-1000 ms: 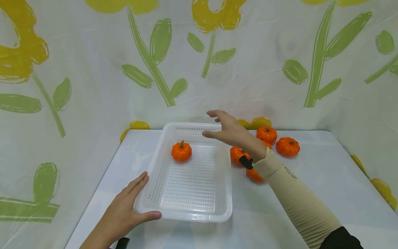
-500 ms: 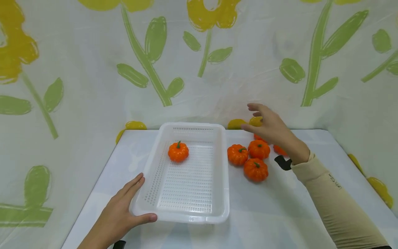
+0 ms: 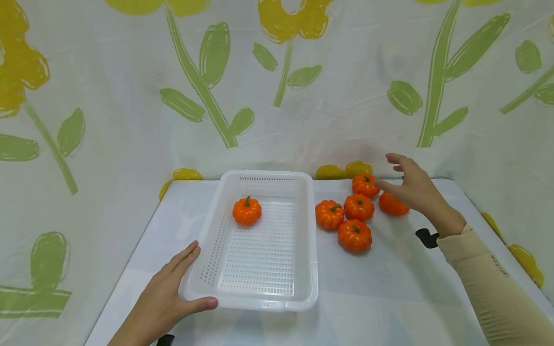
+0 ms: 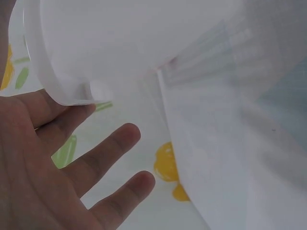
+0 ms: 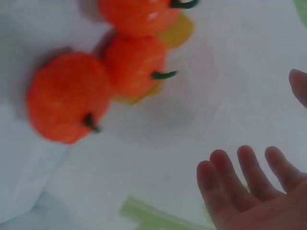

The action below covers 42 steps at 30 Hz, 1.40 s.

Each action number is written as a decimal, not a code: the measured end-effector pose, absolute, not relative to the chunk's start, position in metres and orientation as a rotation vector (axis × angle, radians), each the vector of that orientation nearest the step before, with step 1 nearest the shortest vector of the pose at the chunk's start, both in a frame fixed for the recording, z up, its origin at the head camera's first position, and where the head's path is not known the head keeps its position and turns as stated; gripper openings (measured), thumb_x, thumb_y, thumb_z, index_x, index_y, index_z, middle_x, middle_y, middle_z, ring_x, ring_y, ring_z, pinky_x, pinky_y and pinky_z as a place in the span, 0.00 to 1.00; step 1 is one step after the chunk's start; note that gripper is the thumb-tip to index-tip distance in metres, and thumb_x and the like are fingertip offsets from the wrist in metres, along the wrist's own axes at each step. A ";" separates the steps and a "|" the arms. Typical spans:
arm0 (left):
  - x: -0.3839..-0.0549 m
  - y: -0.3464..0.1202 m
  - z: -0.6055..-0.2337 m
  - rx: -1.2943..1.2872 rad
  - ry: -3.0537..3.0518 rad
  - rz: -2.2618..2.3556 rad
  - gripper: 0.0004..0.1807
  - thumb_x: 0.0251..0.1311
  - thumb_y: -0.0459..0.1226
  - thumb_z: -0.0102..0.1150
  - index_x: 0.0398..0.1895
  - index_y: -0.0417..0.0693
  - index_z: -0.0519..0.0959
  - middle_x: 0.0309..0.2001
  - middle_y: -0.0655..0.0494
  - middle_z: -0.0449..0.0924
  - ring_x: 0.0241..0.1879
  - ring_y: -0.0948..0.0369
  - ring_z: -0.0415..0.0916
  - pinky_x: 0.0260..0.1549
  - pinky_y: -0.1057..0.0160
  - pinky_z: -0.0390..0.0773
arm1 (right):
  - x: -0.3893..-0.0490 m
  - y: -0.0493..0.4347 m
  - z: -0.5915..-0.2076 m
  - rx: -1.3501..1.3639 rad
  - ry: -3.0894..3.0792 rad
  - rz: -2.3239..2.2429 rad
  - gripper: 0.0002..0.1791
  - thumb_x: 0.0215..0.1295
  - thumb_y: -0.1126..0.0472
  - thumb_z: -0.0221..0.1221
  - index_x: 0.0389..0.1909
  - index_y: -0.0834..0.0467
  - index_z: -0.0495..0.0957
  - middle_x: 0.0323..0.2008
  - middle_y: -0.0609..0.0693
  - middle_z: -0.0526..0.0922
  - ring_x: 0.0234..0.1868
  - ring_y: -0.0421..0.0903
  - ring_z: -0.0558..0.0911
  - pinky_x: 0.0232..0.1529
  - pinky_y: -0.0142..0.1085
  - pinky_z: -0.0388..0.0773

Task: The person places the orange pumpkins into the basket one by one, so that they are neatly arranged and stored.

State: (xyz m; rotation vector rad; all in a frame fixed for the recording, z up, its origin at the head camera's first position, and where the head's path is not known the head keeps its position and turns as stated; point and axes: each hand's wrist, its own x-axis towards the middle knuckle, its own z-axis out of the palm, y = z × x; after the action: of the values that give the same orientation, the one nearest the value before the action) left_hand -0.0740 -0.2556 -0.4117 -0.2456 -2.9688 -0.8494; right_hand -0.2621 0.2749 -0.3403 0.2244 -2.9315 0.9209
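Observation:
A white perforated plastic basket (image 3: 305, 288) lies on the table with one small orange pumpkin (image 3: 246, 212) inside, toward its far left. My left hand (image 3: 166, 288) rests against the basket's near left corner, fingers along the left side and thumb at the front rim. In the left wrist view, the straight fingers (image 4: 103, 155) are spread, some touching the rim. To the right of the basket sit several more pumpkins (image 3: 355, 236) in a loose cluster. My right hand (image 3: 417, 190) is raised near the rightmost pumpkin (image 3: 393, 205), thumb and fingers apart, holding nothing.
The white table (image 3: 389, 293) reaches its far edge just behind the pumpkins. A curtain (image 3: 346, 96) printed with yellow flowers and green leaves hangs behind and at both sides.
My right hand has moved right, away from above the basket, over and past the pumpkins. The left hand stays at the basket's corner. The view has shifted slightly.

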 end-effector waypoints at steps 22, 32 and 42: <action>-0.073 -0.255 -0.410 -0.255 -2.970 -0.825 0.64 0.40 0.71 0.70 0.80 0.53 0.59 0.79 0.62 0.54 0.72 0.44 0.61 0.59 0.35 0.69 | -0.268 0.351 -0.415 0.038 -3.158 0.833 0.56 0.67 0.37 0.62 0.75 0.74 0.48 0.69 0.79 0.55 0.65 0.75 0.63 0.58 0.67 0.70; -0.075 -0.254 -0.411 -0.230 -2.996 -0.816 0.66 0.37 0.74 0.68 0.80 0.54 0.58 0.79 0.61 0.53 0.71 0.44 0.62 0.58 0.34 0.71 | -0.272 0.344 -0.417 0.020 -3.228 0.820 0.56 0.69 0.36 0.59 0.73 0.77 0.48 0.68 0.81 0.56 0.64 0.76 0.63 0.62 0.68 0.65; -0.075 -0.254 -0.409 -0.186 -3.030 -0.808 0.67 0.36 0.76 0.66 0.80 0.54 0.58 0.79 0.60 0.53 0.71 0.44 0.63 0.58 0.34 0.71 | -0.275 0.340 -0.419 0.030 -3.237 0.820 0.53 0.68 0.34 0.58 0.73 0.74 0.54 0.68 0.79 0.57 0.65 0.75 0.60 0.65 0.69 0.60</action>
State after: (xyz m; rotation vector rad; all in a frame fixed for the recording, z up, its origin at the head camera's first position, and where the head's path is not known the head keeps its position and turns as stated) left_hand -0.0750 -0.2545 -0.4089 -0.1862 -3.0296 -0.8083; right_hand -0.2750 0.3397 -0.4191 0.0303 -3.2374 0.8198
